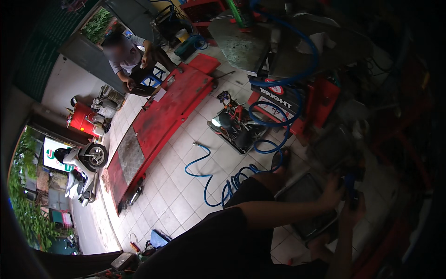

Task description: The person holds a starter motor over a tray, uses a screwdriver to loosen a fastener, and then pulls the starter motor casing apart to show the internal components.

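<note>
We had both hands down at about four o'clock in the view, in the dim corner. Our left hand [332,190] reached in from the sleeve side and lay against a small dark object with a blue part [349,185], its fingers curled about the near side. Our right hand [351,215] came up from below and closed around the same piece from underneath. Each grip was wrapped close on it, though the shadow kept us from seeing how tight the fingers sat.

We judged the piece to be hard and stiff, likely metal or plastic, light enough for two hands to turn freely, and possibly greasy, so a hold around its dark body rather than the blue end seemed safest. It looked narrow and upright, mostly black; finer detail was too blurred to tell.

Just under the hands, toward five o'clock, sat a dark rectangular tray [309,204] on the floor. Farther out, near the centre, a coiled blue air hose [232,183] trailed across the pale tiled floor [186,186], and a low tray of scooter parts [237,125] stood at twelve o'clock from the hose. Beyond, toward ten o'clock, ran a long red steel lift ramp [160,118]. At the far end a seated person in a grey shirt [127,56] bent over something, and a white scooter [83,167] stood by the doorway at nine o'clock.
</note>
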Demonstrator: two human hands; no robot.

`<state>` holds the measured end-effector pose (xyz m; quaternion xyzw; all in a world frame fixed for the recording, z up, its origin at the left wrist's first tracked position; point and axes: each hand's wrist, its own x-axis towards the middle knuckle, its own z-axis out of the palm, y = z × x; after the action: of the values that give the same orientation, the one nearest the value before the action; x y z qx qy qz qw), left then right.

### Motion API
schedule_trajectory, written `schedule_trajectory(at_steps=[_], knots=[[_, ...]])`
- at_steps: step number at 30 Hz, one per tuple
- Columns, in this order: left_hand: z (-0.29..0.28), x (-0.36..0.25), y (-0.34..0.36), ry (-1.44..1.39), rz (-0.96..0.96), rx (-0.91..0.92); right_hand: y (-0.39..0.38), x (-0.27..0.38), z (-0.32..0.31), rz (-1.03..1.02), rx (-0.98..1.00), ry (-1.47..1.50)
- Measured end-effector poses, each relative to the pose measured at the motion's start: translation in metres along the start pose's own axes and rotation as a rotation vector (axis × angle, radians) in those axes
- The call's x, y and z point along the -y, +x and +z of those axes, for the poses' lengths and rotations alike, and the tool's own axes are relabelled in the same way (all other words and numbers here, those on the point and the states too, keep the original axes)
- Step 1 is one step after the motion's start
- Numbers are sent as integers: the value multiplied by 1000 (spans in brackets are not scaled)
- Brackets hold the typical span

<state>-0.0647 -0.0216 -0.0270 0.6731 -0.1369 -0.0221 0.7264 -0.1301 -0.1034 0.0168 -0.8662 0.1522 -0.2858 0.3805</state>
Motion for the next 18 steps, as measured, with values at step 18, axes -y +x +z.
schedule_trajectory(at_steps=[18], knots=[[-8, -23, -9, -337, -373, 138, -13, -22, 5, 22, -39, -270]])
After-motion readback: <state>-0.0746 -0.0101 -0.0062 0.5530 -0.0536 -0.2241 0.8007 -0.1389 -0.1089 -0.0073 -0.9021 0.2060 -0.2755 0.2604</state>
